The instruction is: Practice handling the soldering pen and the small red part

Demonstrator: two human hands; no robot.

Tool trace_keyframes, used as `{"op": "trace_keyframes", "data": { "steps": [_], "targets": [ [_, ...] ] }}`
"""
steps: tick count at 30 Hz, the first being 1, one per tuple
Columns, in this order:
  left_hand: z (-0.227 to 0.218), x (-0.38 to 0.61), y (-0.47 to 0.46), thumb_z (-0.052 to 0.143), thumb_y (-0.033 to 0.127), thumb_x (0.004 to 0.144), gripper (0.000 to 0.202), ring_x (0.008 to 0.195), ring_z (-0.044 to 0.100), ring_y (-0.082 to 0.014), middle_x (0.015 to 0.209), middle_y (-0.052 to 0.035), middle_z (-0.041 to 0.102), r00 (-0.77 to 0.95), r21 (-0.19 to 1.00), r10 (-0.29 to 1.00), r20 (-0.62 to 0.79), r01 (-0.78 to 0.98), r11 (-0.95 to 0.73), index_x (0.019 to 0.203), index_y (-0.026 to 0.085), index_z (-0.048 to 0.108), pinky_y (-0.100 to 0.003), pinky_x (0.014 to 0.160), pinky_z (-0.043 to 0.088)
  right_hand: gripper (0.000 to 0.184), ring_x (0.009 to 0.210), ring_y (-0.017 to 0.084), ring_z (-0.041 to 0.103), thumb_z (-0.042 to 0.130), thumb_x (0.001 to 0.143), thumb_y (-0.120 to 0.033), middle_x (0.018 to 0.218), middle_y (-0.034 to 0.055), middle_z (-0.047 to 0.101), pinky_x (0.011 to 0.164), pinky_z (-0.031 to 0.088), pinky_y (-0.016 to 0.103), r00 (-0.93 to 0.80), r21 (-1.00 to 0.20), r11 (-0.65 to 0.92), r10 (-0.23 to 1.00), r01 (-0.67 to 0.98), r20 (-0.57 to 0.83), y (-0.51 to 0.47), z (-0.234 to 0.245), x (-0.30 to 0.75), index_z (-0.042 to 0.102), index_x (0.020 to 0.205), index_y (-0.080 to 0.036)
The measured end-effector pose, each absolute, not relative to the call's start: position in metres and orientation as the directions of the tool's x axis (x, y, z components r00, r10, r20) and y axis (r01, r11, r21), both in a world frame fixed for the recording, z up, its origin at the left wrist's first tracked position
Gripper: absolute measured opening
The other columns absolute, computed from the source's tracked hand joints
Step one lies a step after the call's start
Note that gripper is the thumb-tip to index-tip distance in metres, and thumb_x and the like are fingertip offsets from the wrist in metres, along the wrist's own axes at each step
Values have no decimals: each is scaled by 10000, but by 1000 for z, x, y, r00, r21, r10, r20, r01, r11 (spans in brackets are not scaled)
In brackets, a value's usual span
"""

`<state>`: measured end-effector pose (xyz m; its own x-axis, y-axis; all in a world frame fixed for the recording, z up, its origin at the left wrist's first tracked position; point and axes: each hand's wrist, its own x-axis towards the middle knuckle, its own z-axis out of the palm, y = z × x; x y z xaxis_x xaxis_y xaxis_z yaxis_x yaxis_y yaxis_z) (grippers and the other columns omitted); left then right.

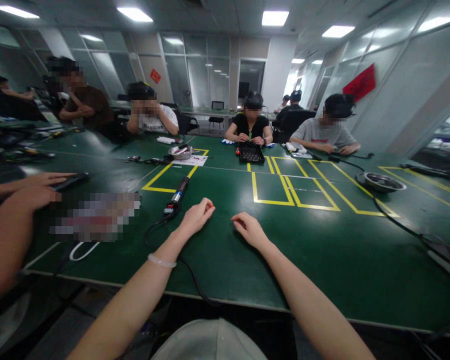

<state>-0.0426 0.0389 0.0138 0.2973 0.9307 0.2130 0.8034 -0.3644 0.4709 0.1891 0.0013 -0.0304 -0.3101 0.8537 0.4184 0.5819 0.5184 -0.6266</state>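
My left hand [197,216] rests on the green table [247,260] with its fingers curled, pinching a tiny orange piece [210,204] at the fingertips. My right hand [249,229] lies a little to the right, fingers curled inward; whether it holds anything I cannot make out. A black electric screwdriver [177,194] with a cable lies just beyond my left hand. A thin bracelet circles my left wrist.
Yellow tape rectangles [285,187] mark the table ahead. A metal bowl [383,181] and cables sit at right, a black tray [251,153] and a small dish [180,152] farther back. Another person's arms [11,210] reach in at left. Several people sit across the table.
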Motion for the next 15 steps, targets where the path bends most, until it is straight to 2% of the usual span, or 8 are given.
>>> {"op": "trace_keyframes", "data": {
  "steps": [3,5,9,15],
  "targets": [
    [7,-21,28,422,405,919,256,799,603,-161,895,-21,650,507,524,828,240,651,-550,1020,219,566,-267,724,442,171,740,142,583,507,906,-261,860,24,656,703,443,262,-289,-716,473,881,513,374,3,-32,189,642,983,-190],
    [4,-13,23,455,398,905,256,774,587,-149,889,-22,643,582,550,776,242,577,-604,999,207,597,-256,709,437,180,696,137,583,520,905,-316,801,12,662,664,439,252,-288,-782,423,903,458,319,4,-33,190,635,934,-181],
    [1,-10,20,505,426,883,276,715,579,-139,785,-8,641,615,613,765,191,533,-583,937,188,634,-238,663,425,209,631,125,579,577,867,-382,724,0,659,602,427,232,-313,-887,324,924,328,222,6,-37,190,584,865,-173],
    [3,-9,19,571,424,851,260,688,610,-134,743,-9,677,634,660,763,125,521,-542,867,175,643,-223,644,422,252,603,118,569,620,835,-418,686,-15,626,591,438,235,-342,-949,266,919,171,196,8,-41,187,556,870,-177]
  ]
}}
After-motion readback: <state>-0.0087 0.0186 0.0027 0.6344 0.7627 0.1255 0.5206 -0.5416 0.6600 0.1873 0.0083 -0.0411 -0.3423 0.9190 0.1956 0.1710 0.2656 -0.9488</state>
